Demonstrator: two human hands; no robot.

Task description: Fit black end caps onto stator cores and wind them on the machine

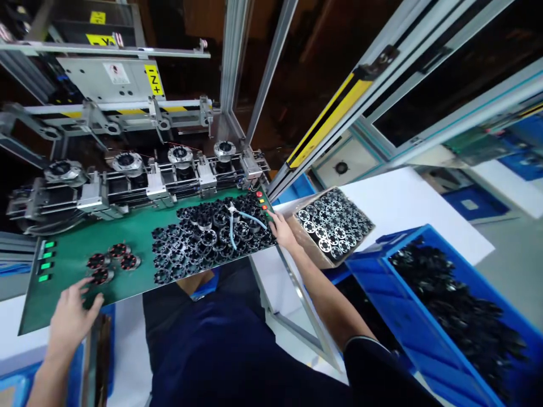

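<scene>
W/ L hand (74, 314) at near-left edge of green worktop (76, 240), fingers loosely spread, thumb well off index, nothing seen in grasp. Index tip by nearest of four red-marked round parts (100, 276); can't tell if touching or just beside. Prob. bunched there, apart from the dark heap, to avoid a mix-up & suit L hand's reach.

W/ R hand (283, 230) at right edge of worktop, index out toward lower end of a short column of coloured buttons (259, 194); contact too small to tell. No obj. seen in grip, palm hidden. Buttons prob. fitted on that edge for easy reach w/out crossing the heap.

Btwn hands, over mid & right of worktop, loose heap of black slotted rings (178, 249), prob. kept close for quick grabs. On top, pliers (231, 227) w/ pale blue handles splayed, one handle end near R hand; likely parked for fast pickup.

Behind, along machine (156, 183), four mounted round units (180, 154) in a spaced row, seemingly to keep each clear of its neighbour.

Off right, by white table (407, 209), carton (306, 243) of metal rings (335, 223), packed flat & neat, poss. for easy counting. Nearer, blue crate (377, 299) of jumbled black pcs (458, 311), poss. needing less care.
</scene>
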